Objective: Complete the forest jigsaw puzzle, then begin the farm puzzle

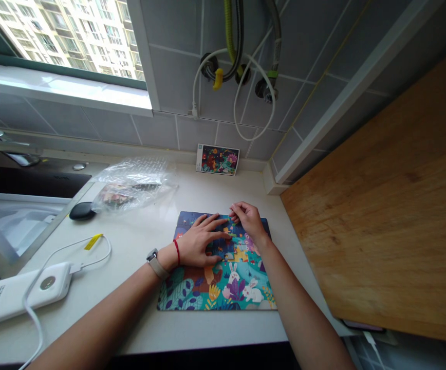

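Observation:
A colourful jigsaw puzzle [242, 288] with white rabbits, plants and a dark blue upper part lies flat on the counter. My left hand [203, 241] rests on its left and middle area, palm down with the fingers spread. Over the upper right of the puzzle, my right hand [247, 218] has its thumb and fingertips pinched together. Small green bits show right under those fingertips, but whether they are held or lie on the board is not clear. Both hands and the right forearm hide parts of the picture.
A small picture card [218, 160] leans against the tiled wall behind. To the left are a clear plastic bag [134, 185], a black oval object [82, 211], a white power bank [49, 288] with cable, and a sink [26, 177]. A wooden panel [392, 205] borders the right.

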A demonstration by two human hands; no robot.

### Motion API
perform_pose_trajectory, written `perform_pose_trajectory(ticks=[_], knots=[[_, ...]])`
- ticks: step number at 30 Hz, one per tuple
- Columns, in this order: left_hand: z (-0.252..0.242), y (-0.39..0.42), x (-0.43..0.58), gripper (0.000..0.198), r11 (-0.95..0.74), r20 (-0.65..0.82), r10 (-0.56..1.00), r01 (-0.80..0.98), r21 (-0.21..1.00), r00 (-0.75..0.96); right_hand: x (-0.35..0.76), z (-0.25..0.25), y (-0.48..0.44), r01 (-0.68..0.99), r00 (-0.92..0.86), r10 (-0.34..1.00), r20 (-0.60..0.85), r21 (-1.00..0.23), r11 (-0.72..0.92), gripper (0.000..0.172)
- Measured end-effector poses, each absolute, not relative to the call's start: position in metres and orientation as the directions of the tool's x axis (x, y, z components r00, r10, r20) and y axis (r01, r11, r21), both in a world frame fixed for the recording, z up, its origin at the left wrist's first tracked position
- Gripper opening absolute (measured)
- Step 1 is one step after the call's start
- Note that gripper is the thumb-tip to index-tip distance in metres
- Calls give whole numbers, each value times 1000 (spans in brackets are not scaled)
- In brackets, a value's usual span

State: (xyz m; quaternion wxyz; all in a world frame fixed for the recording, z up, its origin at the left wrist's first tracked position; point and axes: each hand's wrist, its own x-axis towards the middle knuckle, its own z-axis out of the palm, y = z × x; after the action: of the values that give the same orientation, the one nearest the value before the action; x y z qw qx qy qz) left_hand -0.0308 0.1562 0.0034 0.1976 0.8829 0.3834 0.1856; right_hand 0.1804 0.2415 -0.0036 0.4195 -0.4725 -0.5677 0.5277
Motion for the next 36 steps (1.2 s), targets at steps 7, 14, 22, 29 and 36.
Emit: perform_pose_trajectory(ticks=[7, 14, 22, 29, 36], knots=[[3, 157, -34, 65, -649, 167, 726, 585, 487, 667, 180, -2, 241, 98, -205, 978, -19, -995, 1, 47], [3, 157, -30, 75, -615, 162, 757, 606, 505, 633, 181, -4, 242, 93, -206, 978, -14, -996, 5, 47], [3, 157, -30, 62, -605, 158, 764, 609, 514, 626, 180, -1, 241, 95, -208, 978, -17, -996, 3, 48], [2, 157, -29, 62, -592, 152, 772, 612, 524, 617, 181, -5, 242, 83, -205, 979, -14, -997, 3, 49], [2, 158, -30, 60, -610, 170, 760, 599, 519, 628, 181, -7, 243, 93, -206, 978, -15, -996, 4, 47]])
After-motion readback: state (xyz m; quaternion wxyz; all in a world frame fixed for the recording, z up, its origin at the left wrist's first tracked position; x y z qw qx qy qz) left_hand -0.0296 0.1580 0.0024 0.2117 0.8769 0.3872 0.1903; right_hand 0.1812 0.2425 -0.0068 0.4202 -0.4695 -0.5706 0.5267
